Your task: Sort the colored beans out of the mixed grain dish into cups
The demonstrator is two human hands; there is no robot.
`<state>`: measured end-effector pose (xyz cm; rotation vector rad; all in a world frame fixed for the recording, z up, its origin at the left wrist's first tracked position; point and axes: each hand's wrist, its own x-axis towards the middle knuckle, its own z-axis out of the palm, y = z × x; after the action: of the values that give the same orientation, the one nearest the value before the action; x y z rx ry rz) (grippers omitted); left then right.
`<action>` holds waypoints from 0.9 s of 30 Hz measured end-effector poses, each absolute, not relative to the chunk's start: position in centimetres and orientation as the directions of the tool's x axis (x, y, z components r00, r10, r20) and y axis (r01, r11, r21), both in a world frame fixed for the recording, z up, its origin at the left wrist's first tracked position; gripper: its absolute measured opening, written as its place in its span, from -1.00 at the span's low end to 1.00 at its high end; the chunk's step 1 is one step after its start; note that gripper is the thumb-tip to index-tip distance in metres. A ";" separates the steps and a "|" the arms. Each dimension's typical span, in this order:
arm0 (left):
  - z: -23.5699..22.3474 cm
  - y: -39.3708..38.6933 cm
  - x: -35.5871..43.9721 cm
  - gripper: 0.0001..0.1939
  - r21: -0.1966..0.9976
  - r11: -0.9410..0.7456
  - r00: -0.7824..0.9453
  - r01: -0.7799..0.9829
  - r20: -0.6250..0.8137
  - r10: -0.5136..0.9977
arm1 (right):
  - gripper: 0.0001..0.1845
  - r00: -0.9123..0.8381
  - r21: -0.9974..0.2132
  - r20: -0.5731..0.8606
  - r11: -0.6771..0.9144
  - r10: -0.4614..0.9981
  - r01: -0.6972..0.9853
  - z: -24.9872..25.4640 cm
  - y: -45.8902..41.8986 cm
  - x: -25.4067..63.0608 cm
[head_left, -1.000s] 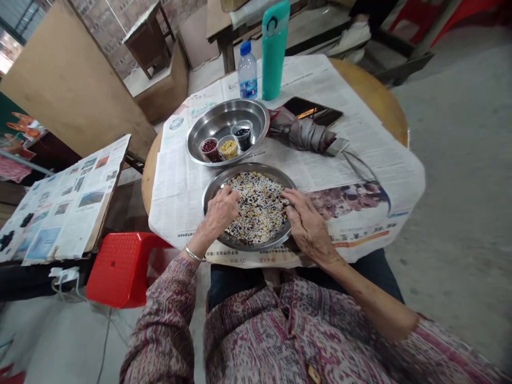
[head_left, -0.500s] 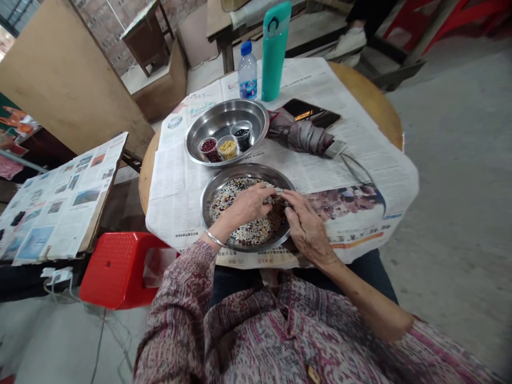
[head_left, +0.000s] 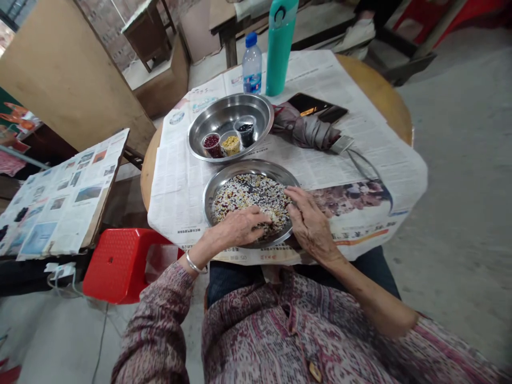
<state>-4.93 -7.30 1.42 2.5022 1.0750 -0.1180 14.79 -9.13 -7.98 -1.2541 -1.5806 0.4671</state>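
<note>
A round steel tray [head_left: 218, 184] near the table's front edge holds a spread of mixed grains and beans [head_left: 248, 194]. My left hand [head_left: 238, 226] lies on the near part of the grains, fingers together and curled over them. At the tray's right rim rests my right hand [head_left: 308, 224], its fingers stretched flat toward the grains. Behind it a second steel bowl [head_left: 224, 112] carries three small cups: red beans [head_left: 210, 144], yellow grains [head_left: 231, 144] and black beans [head_left: 245, 130].
Newspaper [head_left: 352, 154] covers the round wooden table [head_left: 380, 96]. A folded grey umbrella [head_left: 308, 130] and a dark phone [head_left: 312, 104] lie right of the bowl. A water bottle [head_left: 252, 64] and teal flask [head_left: 280, 45] stand behind. A red stool [head_left: 120, 264] stands at the left.
My left hand swept from the tray's left side across the grains toward the right hand, then drew back to the near edge, dragging grains. The right hand stayed at the right rim.
</note>
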 end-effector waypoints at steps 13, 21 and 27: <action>-0.4 -3.0 -3.5 -0.34 0.148 -0.438 0.447 0.887 -0.028 0.894 | -0.56 0.047 -0.787 0.464 0.387 0.885 0.480 -8.0 -9.0 15.0; -0.1 -2.9 -3.3 -0.75 0.240 -0.626 0.668 0.742 -0.195 0.718 | -0.56 0.046 -0.790 0.466 0.392 0.884 0.471 -8.0 -9.0 15.0; 1.4 -4.8 -7.4 -0.72 0.048 -0.462 0.464 0.885 -0.154 0.872 | -0.57 0.054 -0.788 0.475 0.398 0.878 0.470 -8.1 -9.0 15.0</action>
<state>-7.43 -4.78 1.42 2.5825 1.5585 -0.1632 14.97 -8.99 -8.08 -1.2297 -1.5820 0.4759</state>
